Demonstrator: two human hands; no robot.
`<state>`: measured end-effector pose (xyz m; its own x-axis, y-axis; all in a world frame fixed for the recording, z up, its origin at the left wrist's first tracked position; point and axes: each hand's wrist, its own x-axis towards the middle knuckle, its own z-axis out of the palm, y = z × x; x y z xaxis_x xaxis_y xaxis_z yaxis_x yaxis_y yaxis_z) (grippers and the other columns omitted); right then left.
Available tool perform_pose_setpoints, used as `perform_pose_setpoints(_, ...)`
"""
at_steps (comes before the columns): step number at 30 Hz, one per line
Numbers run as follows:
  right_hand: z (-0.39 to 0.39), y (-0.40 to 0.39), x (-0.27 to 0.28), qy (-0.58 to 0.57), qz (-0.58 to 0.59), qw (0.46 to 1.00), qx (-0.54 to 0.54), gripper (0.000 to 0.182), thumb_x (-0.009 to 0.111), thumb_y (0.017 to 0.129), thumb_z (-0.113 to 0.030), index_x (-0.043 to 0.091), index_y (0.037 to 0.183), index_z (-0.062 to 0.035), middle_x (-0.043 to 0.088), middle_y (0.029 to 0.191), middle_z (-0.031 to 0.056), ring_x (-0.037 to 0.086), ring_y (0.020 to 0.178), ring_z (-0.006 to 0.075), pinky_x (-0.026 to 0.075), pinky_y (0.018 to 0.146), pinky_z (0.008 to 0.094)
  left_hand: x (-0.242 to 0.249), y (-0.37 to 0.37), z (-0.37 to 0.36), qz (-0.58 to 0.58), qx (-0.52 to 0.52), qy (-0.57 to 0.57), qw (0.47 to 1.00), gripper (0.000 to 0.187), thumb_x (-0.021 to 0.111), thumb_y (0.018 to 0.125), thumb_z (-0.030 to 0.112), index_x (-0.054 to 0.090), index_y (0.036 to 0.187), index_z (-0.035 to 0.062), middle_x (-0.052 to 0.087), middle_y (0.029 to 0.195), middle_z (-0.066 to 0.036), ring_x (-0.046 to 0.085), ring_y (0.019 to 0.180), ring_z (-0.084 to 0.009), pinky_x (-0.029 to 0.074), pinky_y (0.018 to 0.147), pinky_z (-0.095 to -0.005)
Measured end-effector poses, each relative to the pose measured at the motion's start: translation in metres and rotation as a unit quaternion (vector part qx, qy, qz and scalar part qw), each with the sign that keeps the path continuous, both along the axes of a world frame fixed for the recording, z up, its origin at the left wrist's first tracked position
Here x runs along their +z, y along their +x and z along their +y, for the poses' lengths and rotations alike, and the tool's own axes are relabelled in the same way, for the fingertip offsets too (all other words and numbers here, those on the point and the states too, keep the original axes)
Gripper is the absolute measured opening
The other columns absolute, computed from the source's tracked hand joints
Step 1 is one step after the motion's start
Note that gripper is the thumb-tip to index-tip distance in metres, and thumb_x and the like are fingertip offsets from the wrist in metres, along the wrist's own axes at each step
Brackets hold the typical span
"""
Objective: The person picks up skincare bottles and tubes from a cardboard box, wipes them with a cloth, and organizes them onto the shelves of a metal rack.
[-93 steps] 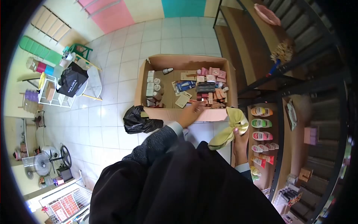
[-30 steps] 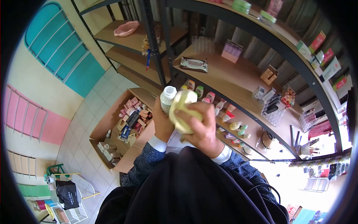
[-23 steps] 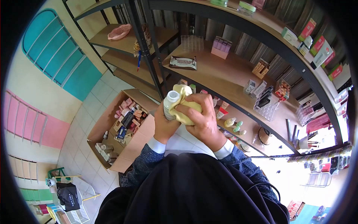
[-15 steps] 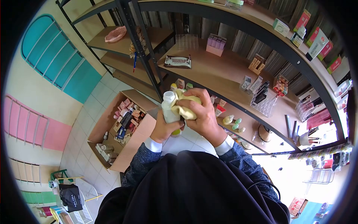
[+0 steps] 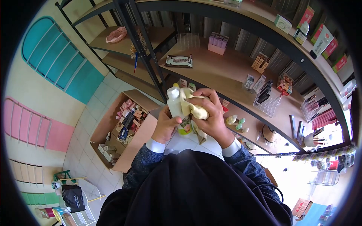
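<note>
A white plastic bottle (image 5: 174, 106) with a white cap and a green picture label low on its side stands nearly upright in front of me. My left hand (image 5: 164, 123) is closed round its left side, the thumb across its front. A pale yellow cloth (image 5: 198, 109) is bunched in my right hand (image 5: 214, 117), whose fingers press it against the bottle's right side. One end of the cloth hangs down below that hand. The bottle's back is hidden.
An open cardboard box (image 5: 124, 132) of cosmetics stands on the tiled floor to the left. Ahead is a metal-framed shelf (image 5: 222, 71) bearing a dark-and-white packet (image 5: 179, 61), a purple-topped box (image 5: 218, 43) and a clear rack (image 5: 267, 105). Small bottles (image 5: 236, 122) line a lower level.
The bottle has turned so its green label shows. My right hand and the cloth have shifted slightly right, and a cloth end now hangs loose.
</note>
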<state>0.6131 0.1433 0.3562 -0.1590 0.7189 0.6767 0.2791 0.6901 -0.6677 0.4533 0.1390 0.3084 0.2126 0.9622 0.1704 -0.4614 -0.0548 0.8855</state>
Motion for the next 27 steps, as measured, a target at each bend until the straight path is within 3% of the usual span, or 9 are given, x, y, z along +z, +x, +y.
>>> perform_pose_setpoints(2,-0.003,-0.001,0.002,0.01,-0.036,0.999,-0.006,0.043,0.066,0.056,0.002,0.063,0.096,-0.013,0.048,0.104,0.0086,0.05,0.098,0.0296,0.043,0.084,0.0385,-0.002,-0.007,-0.001,-0.006,-0.018,-0.019,1.0,0.058,0.067,0.076,0.029,0.04,0.12,0.0014,0.058,0.102,-0.009,0.056,0.095,-0.0154,0.043,0.084,-0.0298)
perform_pose_setpoints(4,-0.006,-0.003,0.004,0.024,-0.086,0.996,-0.03,0.045,0.067,0.054,0.001,0.063,0.096,-0.0145,0.048,0.104,0.0076,0.049,0.097,0.0303,0.043,0.083,0.0394,0.02,-0.001,-0.01,-0.13,-0.048,-0.161,0.977,0.055,0.067,0.076,0.021,0.04,0.121,0.0016,0.057,0.103,-0.008,0.055,0.095,-0.0146,0.042,0.086,-0.0299)
perform_pose_setpoints(6,-0.006,-0.003,0.007,0.02,-0.101,0.994,-0.03,0.046,0.067,0.053,0.0,0.063,0.097,-0.0156,0.049,0.104,0.0074,0.048,0.097,0.0306,0.042,0.084,0.0395,0.018,0.002,-0.01,-0.134,-0.018,-0.15,0.979,0.053,0.065,0.077,0.015,0.038,0.121,0.0029,0.055,0.101,-0.007,0.057,0.085,-0.0143,0.046,0.077,-0.0277)
perform_pose_setpoints(8,-0.006,-0.004,0.009,0.022,-0.075,0.996,-0.035,0.043,0.067,0.053,0.0,0.063,0.094,-0.0138,0.052,0.102,0.0071,0.049,0.096,0.0301,0.043,0.082,0.0389,0.018,0.0,-0.015,0.03,-0.027,-0.042,0.998,0.053,0.065,0.077,0.014,0.036,0.12,0.0042,0.054,0.093,-0.006,0.057,0.072,-0.0137,0.048,0.062,-0.026)
perform_pose_setpoints(11,0.002,0.0,0.006,0.056,-0.108,0.993,-0.006,0.04,0.067,0.054,0.0,0.063,0.092,-0.0116,0.054,0.1,0.0068,0.05,0.094,0.029,0.043,0.08,0.0379,0.0,0.004,-0.01,0.065,-0.034,-0.003,0.997,0.054,0.067,0.075,0.013,0.035,0.117,0.0046,0.054,0.087,-0.006,0.056,0.063,-0.0133,0.047,0.052,-0.0242)
perform_pose_setpoints(18,0.008,0.0,-0.02,0.027,-0.067,0.997,-0.007,0.036,0.066,0.055,0.001,0.063,0.09,-0.0094,0.055,0.099,0.0078,0.053,0.091,0.0287,0.044,0.078,0.0371,0.018,-0.004,-0.022,0.002,-0.127,-0.048,0.991,0.035,0.062,0.067,0.006,0.046,0.097,0.0022,0.055,0.073,-0.007,0.058,0.053,-0.0191,0.049,0.05,-0.0286)
perform_pose_setpoints(20,0.01,0.003,-0.048,-0.062,-0.072,0.995,-0.004,0.034,0.065,0.057,0.002,0.063,0.089,-0.008,0.055,0.099,0.0083,0.054,0.09,0.0293,0.045,0.077,0.0371,0.038,0.002,-0.027,-0.065,-0.158,-0.059,0.984,0.034,0.062,0.066,0.006,0.047,0.096,0.0008,0.056,0.073,-0.007,0.06,0.058,-0.0196,0.05,0.053,-0.0297)
perform_pose_setpoints(24,0.0,0.01,-0.01,-0.064,0.101,0.992,-0.04,0.036,0.06,0.056,0.006,0.061,0.091,-0.0057,0.054,0.098,0.0114,0.055,0.09,0.0285,0.045,0.078,0.035,0.027,-0.005,-0.025,0.025,-0.104,-0.056,0.993,0.033,0.063,0.065,0.008,0.049,0.095,0.0011,0.056,0.073,-0.006,0.061,0.062,-0.0191,0.051,0.057,-0.0293)
perform_pose_setpoints(27,-0.016,0.004,0.005,0.078,-0.024,0.996,0.026,0.042,0.065,0.053,0.004,0.063,0.093,-0.011,0.052,0.103,0.0092,0.052,0.097,0.0272,0.043,0.083,0.0358,0.03,0.0,-0.035,0.056,-0.062,-0.077,0.994,0.031,0.064,0.065,0.01,0.054,0.093,0.0014,0.057,0.077,-0.006,0.061,0.065,-0.0179,0.05,0.061,-0.0278)
